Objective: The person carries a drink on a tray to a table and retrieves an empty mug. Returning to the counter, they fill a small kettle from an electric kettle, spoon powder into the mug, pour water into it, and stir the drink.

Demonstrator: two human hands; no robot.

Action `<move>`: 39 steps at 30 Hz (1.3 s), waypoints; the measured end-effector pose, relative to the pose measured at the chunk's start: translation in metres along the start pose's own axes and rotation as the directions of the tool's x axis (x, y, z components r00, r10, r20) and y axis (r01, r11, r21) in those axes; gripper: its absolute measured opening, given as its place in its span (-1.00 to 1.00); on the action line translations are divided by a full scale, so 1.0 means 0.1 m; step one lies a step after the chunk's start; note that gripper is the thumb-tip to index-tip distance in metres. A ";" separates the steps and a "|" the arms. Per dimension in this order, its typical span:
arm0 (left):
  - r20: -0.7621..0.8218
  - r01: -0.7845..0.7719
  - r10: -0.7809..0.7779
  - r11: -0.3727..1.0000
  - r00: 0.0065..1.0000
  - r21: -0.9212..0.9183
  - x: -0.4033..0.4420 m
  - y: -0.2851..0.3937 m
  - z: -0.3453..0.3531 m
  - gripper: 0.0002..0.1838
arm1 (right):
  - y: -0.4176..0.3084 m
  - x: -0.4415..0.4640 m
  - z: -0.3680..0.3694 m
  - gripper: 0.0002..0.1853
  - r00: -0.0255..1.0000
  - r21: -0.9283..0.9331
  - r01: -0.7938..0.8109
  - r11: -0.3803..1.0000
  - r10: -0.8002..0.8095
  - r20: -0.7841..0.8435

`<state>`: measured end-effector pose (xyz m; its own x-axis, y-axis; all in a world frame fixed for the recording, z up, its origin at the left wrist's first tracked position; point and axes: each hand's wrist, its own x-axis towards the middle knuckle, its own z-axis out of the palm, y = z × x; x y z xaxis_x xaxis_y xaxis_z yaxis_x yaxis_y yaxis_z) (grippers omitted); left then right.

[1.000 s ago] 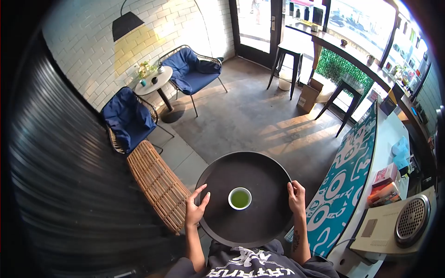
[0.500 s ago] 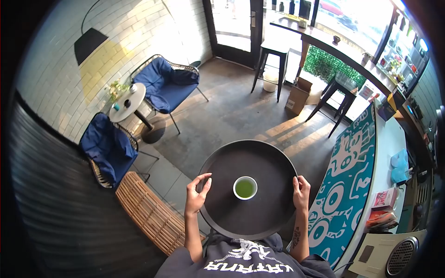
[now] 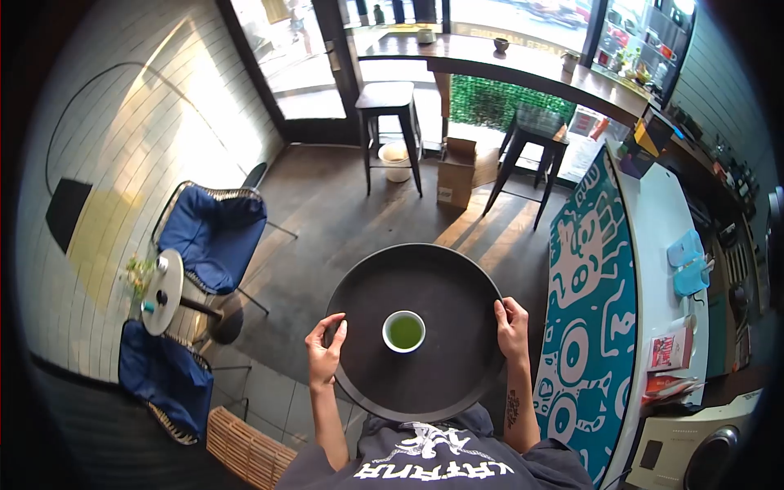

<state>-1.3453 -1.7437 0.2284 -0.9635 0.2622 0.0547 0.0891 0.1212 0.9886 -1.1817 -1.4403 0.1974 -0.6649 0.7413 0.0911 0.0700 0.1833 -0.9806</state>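
A round dark tray (image 3: 449, 294) is held out in front of my body, its near rim close to my shirt. On it, a little left of the middle, stands a small white cup (image 3: 403, 331) with green liquid inside. My left hand (image 3: 327, 347) grips the tray's left rim, thumb over the edge and fingers partly hidden beneath. Around the right rim my right hand (image 3: 512, 327) is closed, with its thumb on top. Neither hand touches the cup.
To the right runs a counter with a teal patterned front (image 3: 584, 302). Ahead stand two black stools (image 3: 390, 135), a cardboard box (image 3: 456, 171) and a window bar (image 3: 539, 75). Blue-cushioned chairs (image 3: 208, 237) flank a small round table (image 3: 166, 294) on the left, near a wicker bench (image 3: 245, 445).
My view has turned to the right, so the chairs, stools and door sit farther left. The tray has shifted slightly left in view, still in both hands with the cup on it.
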 end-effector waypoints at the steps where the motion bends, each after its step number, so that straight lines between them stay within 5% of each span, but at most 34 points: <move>1: 0.009 -0.014 0.014 1.000 1.000 0.001 0.21 0.05 0.16 -0.79 | 0.03 0.23 -0.03 -0.73 0.998 0.000 0.053 0.999 -0.053 -0.023; 5: 0.059 -0.064 0.067 0.997 0.996 -0.050 0.92 0.12 0.76 -0.71 | -0.12 0.96 -0.27 -0.74 0.995 0.000 -0.071 0.997 0.071 -0.074; 8: 0.071 -0.026 0.036 0.990 0.997 -0.142 1.40 0.06 1.21 -0.63 | 0.00 1.53 -0.40 -0.74 0.991 -0.047 0.031 0.998 -0.037 -0.129; 17: 0.171 0.066 -0.001 0.925 0.985 -0.374 2.54 0.21 2.27 -0.48 | -0.02 2.91 -0.67 -0.72 0.972 -0.057 -0.024 0.998 0.010 -0.235; 30: 0.317 0.098 0.007 0.945 0.948 -0.313 4.64 0.38 3.87 -0.52 | 0.00 5.00 -0.89 -0.70 0.927 -0.144 -0.035 0.989 -0.022 -0.374; 39: 0.315 0.254 -0.075 0.774 0.946 -0.580 5.47 0.63 4.55 -0.31 | -0.11 6.10 -0.95 -0.74 0.900 -0.156 -0.126 0.980 0.047 -0.432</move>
<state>-1.7517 -1.1569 0.2565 -0.8386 0.5407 -0.0661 -0.3227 -0.3953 0.8600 -1.5175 -0.9287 0.2803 -0.2739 0.9553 0.1111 0.2680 0.1867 -0.9451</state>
